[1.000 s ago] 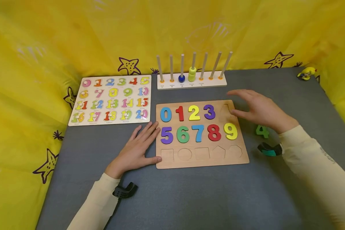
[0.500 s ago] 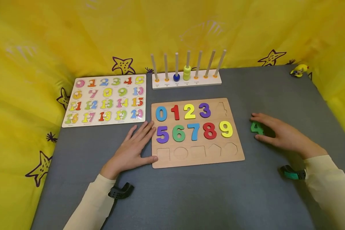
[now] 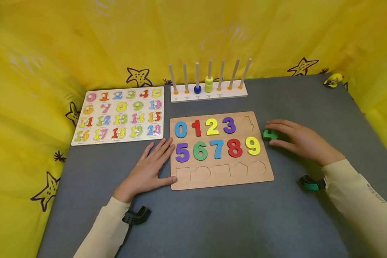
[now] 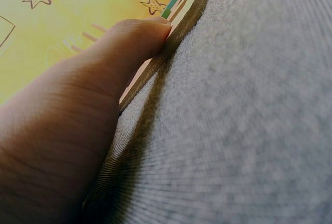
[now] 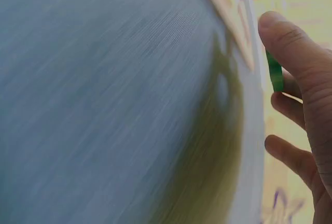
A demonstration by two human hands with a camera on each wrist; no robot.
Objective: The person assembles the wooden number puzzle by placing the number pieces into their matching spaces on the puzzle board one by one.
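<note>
My right hand pinches a green number 4 piece between thumb and fingers, just right of the wooden number board. In the right wrist view the green piece shows behind the thumb, raised above the table with a shadow below. My left hand lies with straight, spread fingers at the board's left edge, its thumb on the rim. Coloured numbers fill the board's two upper rows, except an outlined 4-shaped recess at the top right. Outlined shapes run along its bottom row.
A white peg puzzle with numbers 0 to 20 lies at the back left. Behind the board stands a rack of upright pegs holding blue and yellow-green beads. A small yellow toy sits at the far right corner. Yellow curtain surrounds the table.
My right hand went from near the board's top right corner to the green 4 on the table, took hold of it and brought it left toward the board. The left hand stayed put.
</note>
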